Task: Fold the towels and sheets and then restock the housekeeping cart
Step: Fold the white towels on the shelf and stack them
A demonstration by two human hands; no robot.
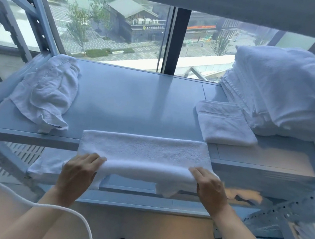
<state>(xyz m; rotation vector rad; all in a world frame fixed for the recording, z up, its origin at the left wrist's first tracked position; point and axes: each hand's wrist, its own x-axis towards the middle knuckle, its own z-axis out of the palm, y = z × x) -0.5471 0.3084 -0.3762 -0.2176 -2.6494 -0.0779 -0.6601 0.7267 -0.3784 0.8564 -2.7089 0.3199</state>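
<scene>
A wide window (112,32) fills the far side, showing buildings and trees outside. In front of it a pale metal shelf (135,100) spans the view, with another shelf level below. At far right sits one tall stack of folded white linens (278,89). Three more white pieces lie on the shelf: one crumpled cloth (49,90) at left, one small folded towel (224,124) right of centre, and one long folded towel (143,154) draped over the near edge. The left hand (78,171) and right hand (209,187) each grip the long towel's near fold, fingers curled over it, one at each end.
</scene>
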